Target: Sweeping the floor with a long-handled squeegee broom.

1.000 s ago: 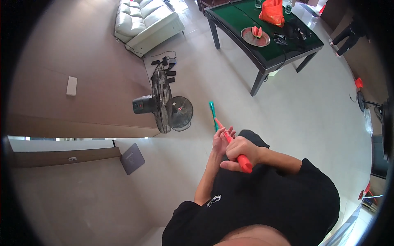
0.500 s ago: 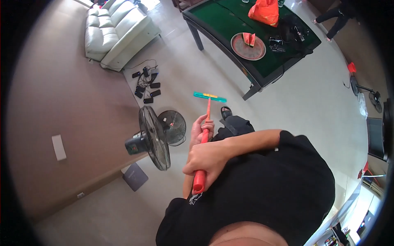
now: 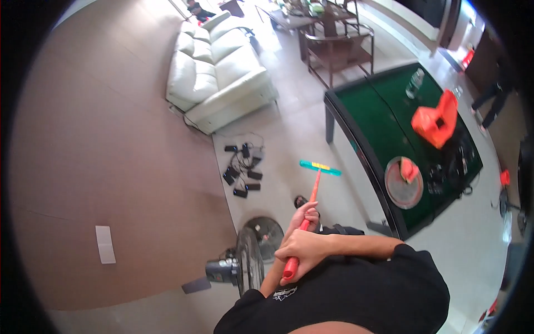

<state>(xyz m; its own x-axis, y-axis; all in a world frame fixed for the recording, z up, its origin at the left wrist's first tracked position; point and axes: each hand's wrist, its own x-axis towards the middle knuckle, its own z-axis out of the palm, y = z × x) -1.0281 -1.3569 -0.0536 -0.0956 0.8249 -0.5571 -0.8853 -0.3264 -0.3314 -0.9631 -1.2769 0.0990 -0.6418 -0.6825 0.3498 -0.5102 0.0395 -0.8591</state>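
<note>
A long red-handled broom slants away from my body, its narrow teal head with a yellow middle down at the floor. Bristles cannot be made out from above. My right hand is wrapped round the thick red grip near the handle's top end, and that end sticks out below the fist. Farther down the same handle, my left hand curls its fingers round it. My right forearm crosses in front of my black shirt. One sandalled foot shows beside the handle.
A standing fan is close at my left. Beyond it, black power bricks and cables lie by the wall, before a white sofa. To the right stands a green-topped table with a watermelon plate and red bag. A person stands beyond.
My view has tilted up and turned, bringing a chair and more of the far room into sight. Both hands keep their grip on the broom. Its head still lies at the floor.
</note>
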